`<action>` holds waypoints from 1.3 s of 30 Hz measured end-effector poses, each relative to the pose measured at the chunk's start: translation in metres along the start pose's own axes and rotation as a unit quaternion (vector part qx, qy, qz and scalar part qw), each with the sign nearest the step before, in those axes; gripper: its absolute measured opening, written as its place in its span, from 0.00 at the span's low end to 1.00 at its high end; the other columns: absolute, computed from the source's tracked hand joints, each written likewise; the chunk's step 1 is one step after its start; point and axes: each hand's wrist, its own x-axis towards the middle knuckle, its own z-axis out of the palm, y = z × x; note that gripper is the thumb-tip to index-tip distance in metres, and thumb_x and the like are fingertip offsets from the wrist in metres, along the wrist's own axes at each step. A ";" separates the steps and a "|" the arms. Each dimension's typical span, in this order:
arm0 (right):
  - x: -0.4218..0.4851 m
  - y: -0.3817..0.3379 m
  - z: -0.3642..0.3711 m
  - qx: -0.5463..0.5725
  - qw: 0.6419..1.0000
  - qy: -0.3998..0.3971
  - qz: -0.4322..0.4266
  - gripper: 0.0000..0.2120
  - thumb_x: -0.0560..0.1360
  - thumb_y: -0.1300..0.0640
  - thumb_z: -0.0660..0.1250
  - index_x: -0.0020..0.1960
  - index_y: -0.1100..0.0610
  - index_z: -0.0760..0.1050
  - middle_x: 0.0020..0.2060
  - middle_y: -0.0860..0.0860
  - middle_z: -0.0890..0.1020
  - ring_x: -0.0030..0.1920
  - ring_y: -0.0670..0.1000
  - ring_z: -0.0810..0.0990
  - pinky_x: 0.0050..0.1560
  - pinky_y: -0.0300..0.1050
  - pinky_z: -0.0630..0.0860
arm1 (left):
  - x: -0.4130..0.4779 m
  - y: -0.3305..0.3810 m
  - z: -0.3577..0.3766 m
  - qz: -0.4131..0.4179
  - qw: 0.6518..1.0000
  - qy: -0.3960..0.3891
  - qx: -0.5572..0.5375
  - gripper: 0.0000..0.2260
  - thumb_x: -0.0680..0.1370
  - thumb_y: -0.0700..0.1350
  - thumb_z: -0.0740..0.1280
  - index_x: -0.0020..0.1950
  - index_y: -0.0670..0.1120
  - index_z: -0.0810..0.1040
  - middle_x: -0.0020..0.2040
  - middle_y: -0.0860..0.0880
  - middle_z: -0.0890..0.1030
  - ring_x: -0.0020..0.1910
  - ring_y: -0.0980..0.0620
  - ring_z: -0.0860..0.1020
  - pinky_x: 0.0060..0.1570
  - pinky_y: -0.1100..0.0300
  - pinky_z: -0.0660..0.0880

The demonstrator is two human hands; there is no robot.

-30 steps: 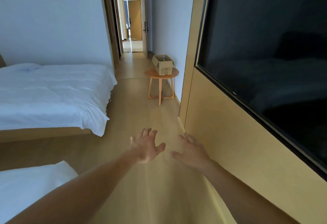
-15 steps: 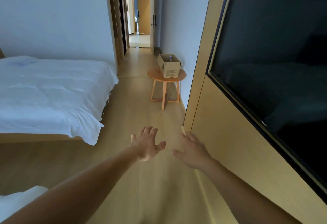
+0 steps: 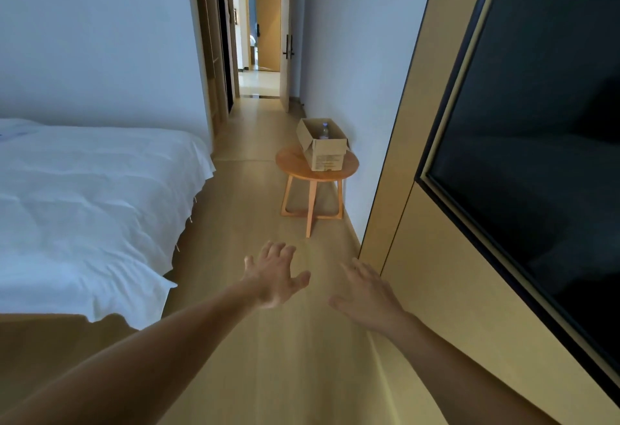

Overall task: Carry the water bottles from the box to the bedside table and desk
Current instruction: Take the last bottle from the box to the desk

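head | left hand (image 3: 273, 278) fingers spread, empty | right hand (image 3: 367, 292) flat, empty | box (image 3: 323, 147) ahead

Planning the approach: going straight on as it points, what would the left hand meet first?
Likely the round table under the box; the left hand has only open floor before it, though depth is unclear.

Ahead of me an open brown cardboard box (image 3: 327, 156) sits on a small round wooden table (image 3: 292, 164) beside the wall, with one clear water bottle (image 3: 324, 130) standing upright inside it.
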 end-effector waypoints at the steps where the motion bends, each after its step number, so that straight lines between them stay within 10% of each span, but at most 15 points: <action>1: 0.021 0.005 -0.003 0.002 1.000 0.001 0.001 0.40 0.77 0.36 0.60 0.81 0.51 0.49 0.81 0.51 0.49 0.80 0.52 0.46 0.77 0.56 0.52 | 0.019 -0.001 -0.002 -0.001 1.000 -0.003 0.004 0.34 0.80 0.66 0.55 0.81 0.49 0.55 0.82 0.47 0.55 0.82 0.47 0.49 0.75 0.38 0.55; 39: 0.732 0.051 -0.160 -0.012 0.999 0.000 -0.039 0.38 0.78 0.36 0.59 0.80 0.52 0.52 0.80 0.52 0.51 0.80 0.56 0.48 0.76 0.61 0.53 | 0.711 -0.108 -0.122 -0.025 0.999 -0.011 -0.027 0.35 0.80 0.66 0.55 0.82 0.49 0.52 0.83 0.48 0.52 0.82 0.45 0.46 0.76 0.36 0.52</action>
